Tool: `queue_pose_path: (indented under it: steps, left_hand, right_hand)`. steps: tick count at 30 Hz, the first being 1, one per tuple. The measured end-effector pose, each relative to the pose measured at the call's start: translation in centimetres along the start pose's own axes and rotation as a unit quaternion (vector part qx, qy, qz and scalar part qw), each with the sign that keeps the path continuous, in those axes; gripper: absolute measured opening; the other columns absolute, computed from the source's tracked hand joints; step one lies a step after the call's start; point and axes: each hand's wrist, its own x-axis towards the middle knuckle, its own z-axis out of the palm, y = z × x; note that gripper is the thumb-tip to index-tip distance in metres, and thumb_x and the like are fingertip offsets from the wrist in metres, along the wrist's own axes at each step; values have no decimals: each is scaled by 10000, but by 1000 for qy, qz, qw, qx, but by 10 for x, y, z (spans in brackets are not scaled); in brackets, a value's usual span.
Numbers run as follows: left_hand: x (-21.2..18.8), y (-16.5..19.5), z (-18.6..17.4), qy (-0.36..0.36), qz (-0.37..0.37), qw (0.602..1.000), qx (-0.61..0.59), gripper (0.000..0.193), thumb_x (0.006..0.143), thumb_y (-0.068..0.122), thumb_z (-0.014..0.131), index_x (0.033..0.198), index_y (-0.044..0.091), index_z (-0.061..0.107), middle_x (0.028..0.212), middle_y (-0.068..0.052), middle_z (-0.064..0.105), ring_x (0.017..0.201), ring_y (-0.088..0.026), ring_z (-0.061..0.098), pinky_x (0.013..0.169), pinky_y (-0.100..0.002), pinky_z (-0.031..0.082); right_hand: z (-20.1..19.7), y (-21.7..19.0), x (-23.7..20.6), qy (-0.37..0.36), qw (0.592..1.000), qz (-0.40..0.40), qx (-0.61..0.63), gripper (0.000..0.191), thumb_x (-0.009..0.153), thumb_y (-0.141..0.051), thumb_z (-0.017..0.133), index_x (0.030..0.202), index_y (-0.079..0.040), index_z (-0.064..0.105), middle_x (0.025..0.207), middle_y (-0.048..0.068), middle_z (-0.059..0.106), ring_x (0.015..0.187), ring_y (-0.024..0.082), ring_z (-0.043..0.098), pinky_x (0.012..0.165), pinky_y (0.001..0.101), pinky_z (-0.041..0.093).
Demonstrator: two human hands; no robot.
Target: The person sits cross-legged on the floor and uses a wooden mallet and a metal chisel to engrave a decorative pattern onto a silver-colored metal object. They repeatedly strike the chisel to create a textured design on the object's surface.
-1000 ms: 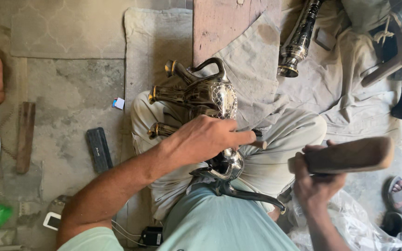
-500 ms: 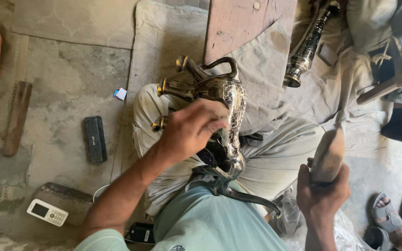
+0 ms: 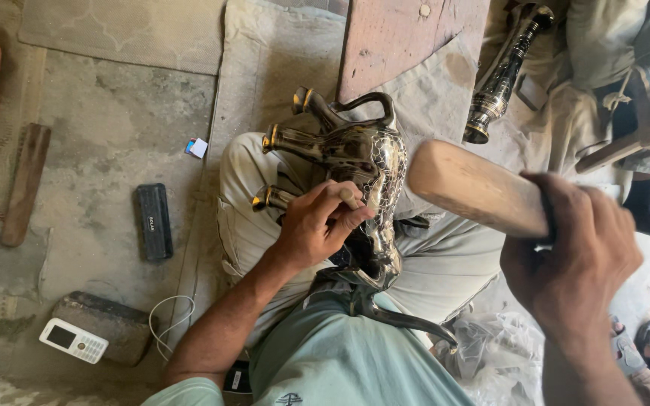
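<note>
Centre: engraved metal teapot (image 3: 362, 180) on the lap, left hand (image 3: 317, 225) pinching a small chisel (image 3: 347, 197) against it. Right: right hand (image 3: 573, 256) clenched round a wooden mallet (image 3: 475, 188). Upper centre: wooden board (image 3: 404, 37). Left: concrete floor (image 3: 107, 135), black case (image 3: 153, 222), white phone (image 3: 74, 340).

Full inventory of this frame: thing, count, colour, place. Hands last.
metal vessel: 1, dark silver with brass-tipped legs, on its side across the lap
chisel: 1, pale butt end showing, in the left hand, against the vessel
wooden mallet: 1, tan, raised at right
wooden board: 1, reddish brown, top centre
engraved vase: 1, black and silver, lying top right
black case: 1, on the floor at left
phone: 1, white, bottom left
stone block: 1, grey, beside the phone
wooden stick: 1, brown, far left
left hand: grips the chisel
right hand: grips the mallet handle
</note>
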Motion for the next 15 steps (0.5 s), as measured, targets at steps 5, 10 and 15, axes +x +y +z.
queue_pose_path:
  steps: [5, 10, 15]
  left_hand:
    - [-13, -10, 2, 27, 0, 999, 18, 291, 1001, 190, 733, 1190, 9, 605, 993, -64, 692, 767, -145, 691, 648, -309, 563]
    - [-29, -21, 13, 59, 23, 997, 54, 227, 988, 207, 782, 1118, 61, 667, 962, -27, 721, 713, -138, 651, 651, -307, 521]
    - [-37, -32, 18, 91, -16, 994, 66, 267, 945, 196, 801, 1118, 43, 667, 922, -62, 676, 774, -182, 619, 692, -332, 504]
  right_hand:
    - [-12, -24, 45, -42, 997, -68, -6, 357, 931, -89, 715, 1286, -83, 673, 1021, 94, 684, 897, 265, 658, 844, 377, 514]
    - [-15, -52, 71, -1, 951, -245, -188, 212, 980, -193, 689, 1189, -190, 721, 861, -14, 702, 764, 173, 655, 734, 375, 507]
    - [-20, -68, 99, -49, 927, -274, -253, 286, 1015, -372, 654, 1267, -248, 709, 838, -49, 661, 723, 135, 610, 735, 340, 483]
